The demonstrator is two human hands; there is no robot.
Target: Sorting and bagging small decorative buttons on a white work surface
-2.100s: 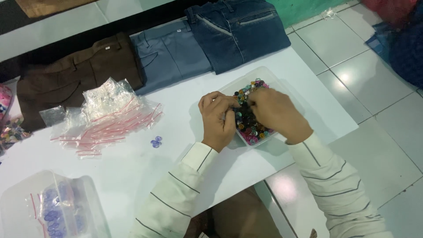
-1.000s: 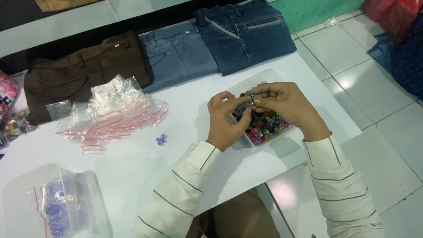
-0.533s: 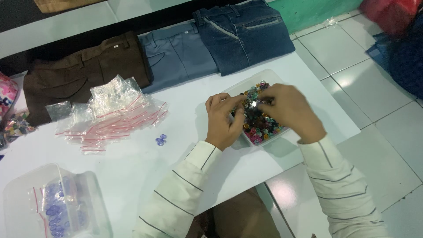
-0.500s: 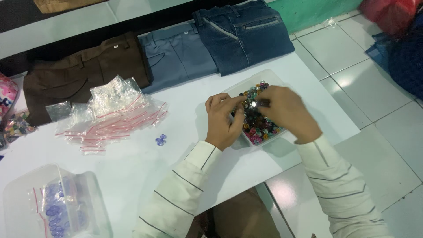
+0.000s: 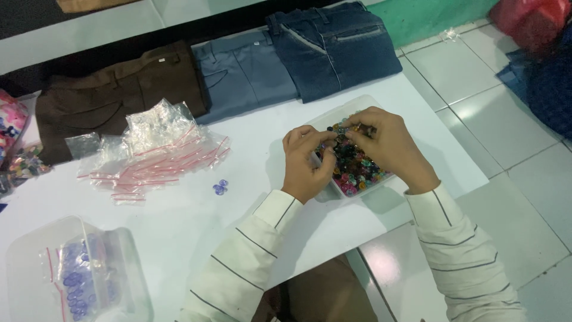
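Both hands meet over the clear tray [image 5: 376, 107] of coloured beads [image 5: 353, 166]. The left hand [image 5: 307, 164] curls, fingertips pinched among them. The right hand [image 5: 388, 146] pinches too; whether either grips a bead is unclear.

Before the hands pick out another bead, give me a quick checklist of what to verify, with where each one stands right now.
1. Both hands over the bead tray: ok, left hand and right hand are above it.
2. Beads inside the tray: ok, heaped within its walls.
3. A bead pinched between the fingertips: cannot tell, too small to see.
4. Zip bags close by: ok, piled left of the hands.
5. Two loose blue beads on the white table: not ok, lying outside any container.
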